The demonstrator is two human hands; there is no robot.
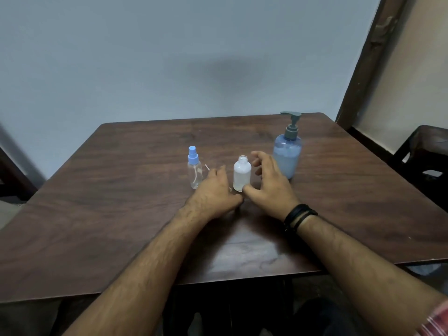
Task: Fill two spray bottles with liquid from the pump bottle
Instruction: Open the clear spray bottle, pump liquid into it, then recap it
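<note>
While both my arms reach over the brown tabletop [121, 214], an uncapped frosted spray bottle [242, 174] stands upright between my hands. My left hand [215, 192] rests loosely curled, and I cannot tell whether it holds anything; my right hand [269, 183] is spread, thumb near the bottle's base. A blue-capped clear spray bottle [194, 169] stands left, the blue pump bottle [288, 151] far right.

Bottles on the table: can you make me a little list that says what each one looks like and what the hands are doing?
clear spray bottle: upright, blue spray top on, looks nearly empty
white bottle: upright, top off, mouth open, between the two hands
pump bottle: upright, blue, grey pump, partly full
left hand: fingers curled, resting on the table; whether it holds anything cannot be told
right hand: fingers spread beside the white bottle, not gripping it
</note>
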